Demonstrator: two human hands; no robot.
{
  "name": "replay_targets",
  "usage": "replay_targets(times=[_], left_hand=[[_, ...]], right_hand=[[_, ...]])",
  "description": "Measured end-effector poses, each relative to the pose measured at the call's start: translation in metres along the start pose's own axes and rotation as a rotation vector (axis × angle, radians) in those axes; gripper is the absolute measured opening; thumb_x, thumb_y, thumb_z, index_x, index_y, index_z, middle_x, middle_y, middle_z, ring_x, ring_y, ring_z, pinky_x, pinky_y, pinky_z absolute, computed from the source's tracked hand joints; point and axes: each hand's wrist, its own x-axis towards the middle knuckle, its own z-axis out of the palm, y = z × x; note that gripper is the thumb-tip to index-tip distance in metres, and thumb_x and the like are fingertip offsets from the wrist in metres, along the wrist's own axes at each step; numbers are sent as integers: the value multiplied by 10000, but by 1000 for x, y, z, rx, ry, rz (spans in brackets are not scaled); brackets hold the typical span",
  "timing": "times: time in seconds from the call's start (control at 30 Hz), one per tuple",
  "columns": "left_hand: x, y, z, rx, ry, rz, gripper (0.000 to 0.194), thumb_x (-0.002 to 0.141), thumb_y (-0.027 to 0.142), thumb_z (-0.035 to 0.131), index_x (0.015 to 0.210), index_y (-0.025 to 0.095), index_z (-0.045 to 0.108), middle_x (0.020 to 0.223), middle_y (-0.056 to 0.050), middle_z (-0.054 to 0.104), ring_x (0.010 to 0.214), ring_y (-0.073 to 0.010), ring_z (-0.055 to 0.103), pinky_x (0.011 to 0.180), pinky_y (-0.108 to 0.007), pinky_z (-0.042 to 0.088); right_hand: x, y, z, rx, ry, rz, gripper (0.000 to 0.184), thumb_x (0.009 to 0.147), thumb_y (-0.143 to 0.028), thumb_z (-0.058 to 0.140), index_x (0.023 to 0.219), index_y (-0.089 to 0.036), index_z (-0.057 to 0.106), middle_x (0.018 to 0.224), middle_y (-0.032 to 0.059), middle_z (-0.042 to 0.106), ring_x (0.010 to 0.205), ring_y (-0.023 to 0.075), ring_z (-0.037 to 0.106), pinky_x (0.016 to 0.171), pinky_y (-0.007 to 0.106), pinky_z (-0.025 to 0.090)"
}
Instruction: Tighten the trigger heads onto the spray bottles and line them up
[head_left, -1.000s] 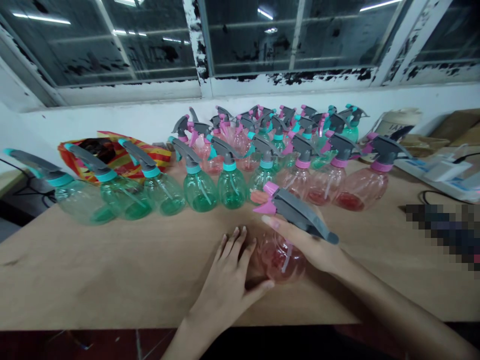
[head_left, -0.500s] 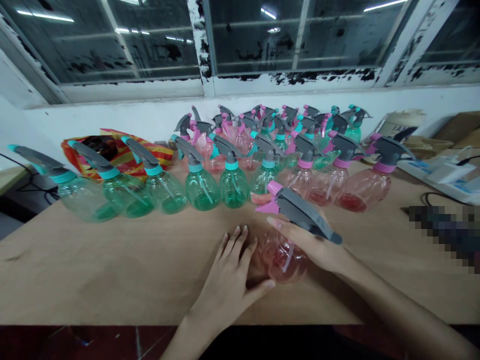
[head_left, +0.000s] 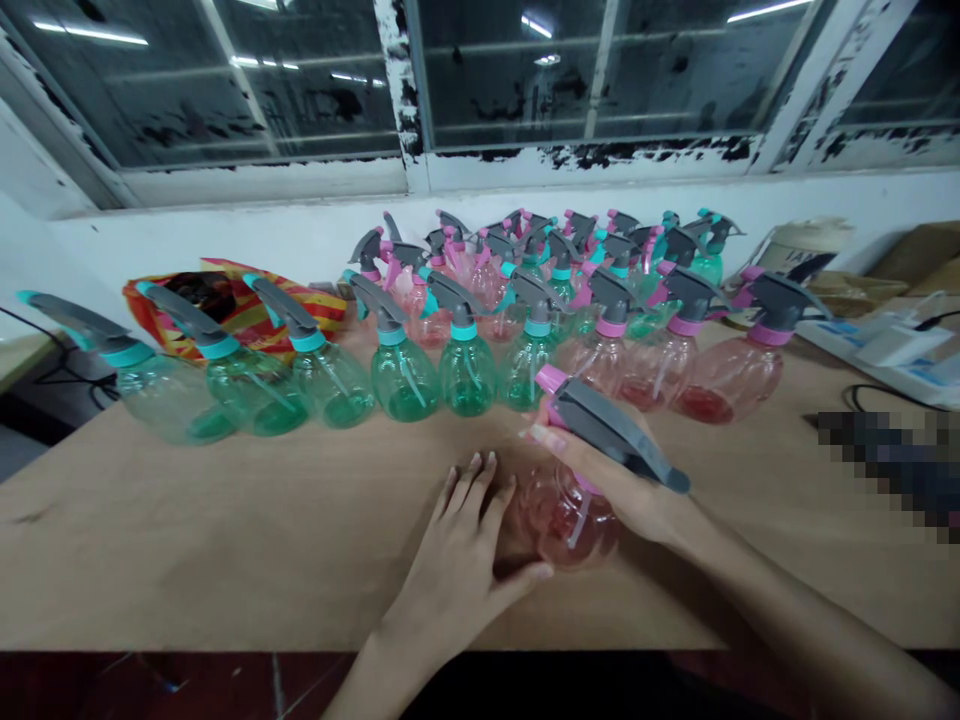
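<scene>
A clear pink spray bottle (head_left: pixel 562 525) stands on the table before me, its grey and pink spray head (head_left: pixel 611 425) angled with the nozzle up and left. My right hand (head_left: pixel 626 485) is wrapped round the head and neck, its fingers curled over the trigger side, which they mostly hide. To the left of the bottle, my left hand (head_left: pixel 457 545) lies palm down on the table with its fingers stretched out. Its thumb reaches toward the bottle's base; whether it touches, I cannot tell.
Green spray bottles (head_left: pixel 469 375) and pink spray bottles (head_left: pixel 727 375) form a row across the wooden table (head_left: pixel 187 540). Several more crowd behind them by the wall. A red and yellow bag (head_left: pixel 315 310) is at back left, a white power strip (head_left: pixel 892 350) at right.
The fingers of my right hand have curled in, and the pink trigger has moved back toward the neck. The bottle has shifted very slightly right. My left hand stays nearly still.
</scene>
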Motion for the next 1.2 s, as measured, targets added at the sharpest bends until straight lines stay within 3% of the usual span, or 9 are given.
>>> replay_targets(times=[0.07, 0.2, 0.53, 0.7, 1.07, 1.2], left_hand=[[0, 0, 0, 2, -13, -1, 755, 871, 645, 520, 1392, 106, 434, 1506, -217, 379, 1384, -364, 358, 1095, -571, 338], [-1, 0, -1, -8, -14, -6, 748, 877, 627, 527, 1405, 108, 419, 1509, -214, 377, 1389, -359, 352, 1097, -566, 335], [0, 1, -2, -25, -33, -17, 782, 866, 642, 528, 1400, 80, 427, 1499, -224, 389, 1387, -376, 349, 1085, -590, 345], [0, 1, -3, -42, -23, -25, 747, 877, 631, 521, 1425, 137, 400, 1513, -197, 380, 1398, -349, 339, 1095, -568, 339], [1, 1, -2, -3, -25, -18, 753, 867, 629, 541, 1402, 113, 425, 1502, -204, 394, 1387, -357, 357, 1098, -559, 341], [1, 1, -2, 7, -24, -17, 747, 861, 634, 547, 1392, 120, 436, 1500, -201, 398, 1373, -364, 377, 1084, -565, 362]], right_hand=[[-1, -1, 0, 28, -6, -11, 142, 847, -395, 650, 897, -268, 689, 899, 0, 713, 847, 188, 678, 796, 341, 551], [-3, -3, -2, 75, -18, 14, 238, 842, -361, 653, 1071, -301, 680, 1044, 5, 729, 943, 212, 688, 844, 367, 567], [-2, -3, -1, 43, -20, 6, 213, 833, -336, 662, 1040, -294, 684, 1062, 0, 730, 1010, 212, 680, 899, 366, 545], [-2, -3, -1, 84, -30, 22, 278, 831, -313, 674, 1109, -297, 676, 1115, 12, 726, 1074, 220, 665, 971, 393, 518], [-1, -3, -2, 85, -52, -5, 271, 839, -304, 665, 1109, -287, 679, 1127, 17, 722, 1086, 214, 658, 986, 391, 501], [-1, -1, -1, 25, -33, 11, 184, 846, -351, 660, 1012, -275, 680, 1013, 0, 727, 909, 184, 685, 847, 339, 545]])
